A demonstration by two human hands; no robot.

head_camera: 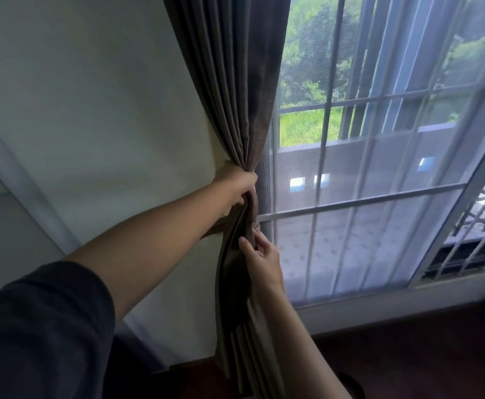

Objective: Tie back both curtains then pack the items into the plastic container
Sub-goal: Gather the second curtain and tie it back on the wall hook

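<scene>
**A:** There's the heavy brown pleated fabric curtain (pixel 235 96), bunched at the left edge of the window, against the wall. The left hand (pixel 238 184) is clamped round the gathered waist.

**B:** And the right hand (pixel 261 256) is just below it, thumb and fingers pinching the front folds. A matching brown fabric band (pixel 214 229) runs out from behind the bunch, under the left forearm. I can't tell if its other end is in that pinch.

**A:** No knot or loop closed yet, I'd say. This curtain isn't tied, and there's no sign of the other one or the plastic container from here.

**B:** The risk is the bunch. If the upper grip eases before the band is fastened, those pleats should fan straight back out. The thick, slippery folds could also slide through a loose band.

**A:** It might catch the sheer white net curtain (pixel 379 226) too, since that hangs right beside the bunch.

**B:** Beyond that there's a plain pale wall (pixel 106 110) on the left, white window bars (pixel 359 201) behind the net with greenery outside, and a dark reddish wooden floor (pixel 408 364) below the sill.
</scene>
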